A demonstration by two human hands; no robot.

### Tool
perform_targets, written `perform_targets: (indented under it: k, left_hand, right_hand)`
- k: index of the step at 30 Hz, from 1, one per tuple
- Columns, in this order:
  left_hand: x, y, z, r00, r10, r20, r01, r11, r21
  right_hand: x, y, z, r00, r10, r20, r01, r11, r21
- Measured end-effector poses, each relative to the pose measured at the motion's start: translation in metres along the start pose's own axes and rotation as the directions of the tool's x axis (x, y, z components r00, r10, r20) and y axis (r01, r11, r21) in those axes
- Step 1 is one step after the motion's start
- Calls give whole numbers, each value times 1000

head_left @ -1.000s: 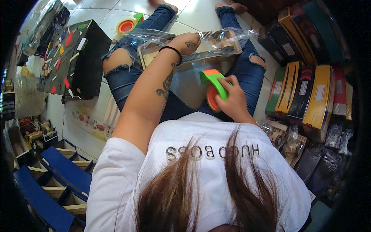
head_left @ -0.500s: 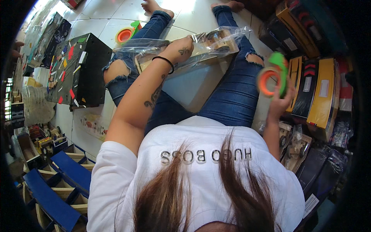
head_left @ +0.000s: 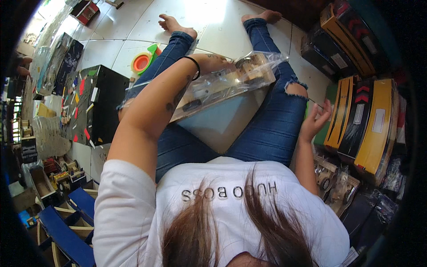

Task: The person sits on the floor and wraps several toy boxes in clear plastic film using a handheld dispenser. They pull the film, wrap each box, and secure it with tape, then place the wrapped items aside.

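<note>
A wooden toy truck (head_left: 209, 89) in a clear plastic bag lies slantwise across my lap, its cab and wheels toward the right knee. My left hand (head_left: 215, 63) reaches over its far side and grips it through the plastic; the fingertips are mostly hidden. Below the truck shows a pale blue surface (head_left: 231, 113) between my thighs. My right hand (head_left: 316, 119) is raised beside my right thigh, fingers spread and holding nothing. A sliver of a green tape dispenser (head_left: 307, 108) shows between that hand and the thigh.
Another green tape dispenser with an orange core (head_left: 141, 63) lies by my left shin. At left stands a black box (head_left: 106, 104) with coloured scraps, near blue wooden pieces (head_left: 66, 236). Wrapped yellow and black boxes (head_left: 376, 129) line the right, with bagged toy trucks (head_left: 324, 171) below.
My right hand has let go of the green tape dispenser, now low beside the right thigh. My left hand has shifted to the truck's far side, and the truck has tilted more.
</note>
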State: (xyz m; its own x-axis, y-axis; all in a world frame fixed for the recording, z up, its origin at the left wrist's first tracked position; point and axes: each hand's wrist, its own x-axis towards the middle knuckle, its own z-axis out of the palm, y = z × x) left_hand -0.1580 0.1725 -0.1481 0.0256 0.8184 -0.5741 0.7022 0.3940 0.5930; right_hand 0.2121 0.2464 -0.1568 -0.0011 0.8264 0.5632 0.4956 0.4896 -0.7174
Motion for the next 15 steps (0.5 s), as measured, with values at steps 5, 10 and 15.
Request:
perform_targets:
  k: [5,10,15]
  left_hand:
    - [53,-48,9,948,-42,317,168,909,-382]
    - [40,-79,-6,946,-123,299,252,860,-444]
    - [-41,-52,-43,996,-29,-87,-44,685,-728]
  right_hand:
    - [-140,-108,102,584,145,799,-352,932,88]
    - [-151,-95,169,860,-215,463,53,940,337]
    - [-29,-174,168,754,68,653,-511,685,519]
